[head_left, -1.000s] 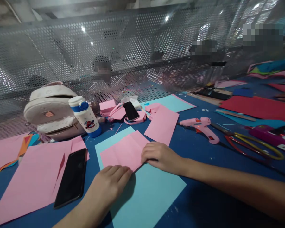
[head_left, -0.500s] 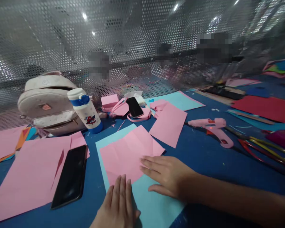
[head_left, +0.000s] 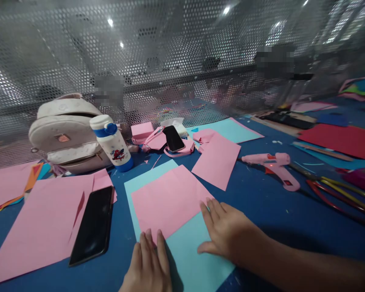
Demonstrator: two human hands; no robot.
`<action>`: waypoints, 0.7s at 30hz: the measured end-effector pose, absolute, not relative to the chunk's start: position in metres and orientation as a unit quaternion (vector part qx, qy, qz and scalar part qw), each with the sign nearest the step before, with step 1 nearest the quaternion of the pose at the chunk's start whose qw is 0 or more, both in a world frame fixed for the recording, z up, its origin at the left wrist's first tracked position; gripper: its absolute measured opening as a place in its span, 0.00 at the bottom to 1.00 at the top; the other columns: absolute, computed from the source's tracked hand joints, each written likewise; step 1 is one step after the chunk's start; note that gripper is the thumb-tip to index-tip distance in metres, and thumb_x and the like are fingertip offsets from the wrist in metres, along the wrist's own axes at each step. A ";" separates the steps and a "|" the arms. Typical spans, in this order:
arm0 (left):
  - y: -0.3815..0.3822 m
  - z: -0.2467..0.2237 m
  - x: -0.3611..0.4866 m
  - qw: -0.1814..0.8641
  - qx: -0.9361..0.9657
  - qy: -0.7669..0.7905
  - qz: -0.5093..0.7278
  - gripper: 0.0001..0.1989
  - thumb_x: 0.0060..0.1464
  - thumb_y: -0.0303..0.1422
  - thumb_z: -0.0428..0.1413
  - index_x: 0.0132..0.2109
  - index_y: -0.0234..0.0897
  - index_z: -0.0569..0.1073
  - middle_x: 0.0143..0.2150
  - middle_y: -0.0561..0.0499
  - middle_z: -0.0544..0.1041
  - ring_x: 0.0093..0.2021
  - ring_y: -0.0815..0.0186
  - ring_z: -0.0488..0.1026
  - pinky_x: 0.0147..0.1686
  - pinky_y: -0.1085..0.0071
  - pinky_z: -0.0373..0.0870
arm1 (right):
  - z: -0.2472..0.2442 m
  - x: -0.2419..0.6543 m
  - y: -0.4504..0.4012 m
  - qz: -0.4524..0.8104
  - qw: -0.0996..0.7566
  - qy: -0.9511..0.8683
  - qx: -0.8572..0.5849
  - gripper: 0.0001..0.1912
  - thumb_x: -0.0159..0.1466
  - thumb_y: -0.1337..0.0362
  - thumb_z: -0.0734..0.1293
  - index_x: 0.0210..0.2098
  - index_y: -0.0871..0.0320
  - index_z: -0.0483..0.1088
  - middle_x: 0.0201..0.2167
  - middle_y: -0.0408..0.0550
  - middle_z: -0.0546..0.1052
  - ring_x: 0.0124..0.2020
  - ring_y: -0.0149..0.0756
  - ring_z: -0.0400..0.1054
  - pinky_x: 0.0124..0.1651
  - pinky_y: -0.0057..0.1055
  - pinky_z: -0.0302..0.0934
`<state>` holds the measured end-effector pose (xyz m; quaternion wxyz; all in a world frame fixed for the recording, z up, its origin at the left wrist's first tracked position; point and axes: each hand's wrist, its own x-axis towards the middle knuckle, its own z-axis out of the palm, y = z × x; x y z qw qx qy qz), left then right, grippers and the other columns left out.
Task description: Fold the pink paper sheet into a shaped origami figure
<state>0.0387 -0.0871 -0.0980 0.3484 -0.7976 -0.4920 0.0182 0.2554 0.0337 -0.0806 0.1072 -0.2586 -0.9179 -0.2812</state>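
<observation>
A pink sheet of paper (head_left: 167, 198) lies over a larger light blue sheet (head_left: 197, 251) on the dark blue table. My left hand (head_left: 150, 259) rests with its fingers stretched out over the pink sheet's near left corner. At the sheet's right corner, my right hand (head_left: 223, 227) lies with fingertips on the pink edge and the thumb apart, over the blue paper. Neither hand grips anything. Just beyond the right hand is another pink paper piece (head_left: 217, 160).
Left are a black phone (head_left: 93, 227), large pink sheets (head_left: 45, 219), a white bottle (head_left: 115, 146) and a pale backpack (head_left: 67, 134). Right are a pink glue gun (head_left: 273, 164), scissors (head_left: 337, 190) and red paper (head_left: 343, 140). A perforated metal screen (head_left: 176, 52) stands behind.
My right hand has slid rightward along the pink sheet to its right corner. The left hand has shifted slightly down at the near left corner. The pink sheet now looks flatter.
</observation>
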 end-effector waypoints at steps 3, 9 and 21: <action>-0.083 -0.095 0.036 0.326 -0.809 -0.488 0.000 0.19 0.55 0.25 0.52 0.52 0.21 0.75 0.45 0.27 0.79 0.44 0.44 0.79 0.39 0.56 0.77 | -0.074 0.252 0.036 -0.266 0.072 -0.926 -0.260 0.43 0.55 0.35 0.68 0.43 0.75 0.78 0.33 0.70 0.80 0.36 0.53 0.76 0.33 0.38 0.67; -0.052 -0.077 0.026 0.309 -0.849 -0.423 -0.068 0.20 0.55 0.17 0.46 0.50 0.26 0.76 0.45 0.37 0.81 0.42 0.55 0.80 0.36 0.64 0.77 | -0.046 0.253 0.056 -0.172 0.075 -0.953 -0.239 0.18 0.69 0.58 0.63 0.29 0.62 0.77 0.22 0.53 0.79 0.25 0.39 0.73 0.27 0.31 0.53; -0.040 -0.001 -0.016 0.247 -0.775 -0.455 -0.362 0.13 0.61 0.23 0.54 0.32 0.40 0.79 0.64 0.48 0.67 0.61 0.53 0.64 0.56 0.54 0.63 | 0.004 0.237 0.076 0.043 0.280 -0.949 -0.140 0.23 0.69 0.59 0.63 0.61 0.60 0.62 0.59 0.56 0.69 0.61 0.44 0.61 0.61 0.42 0.56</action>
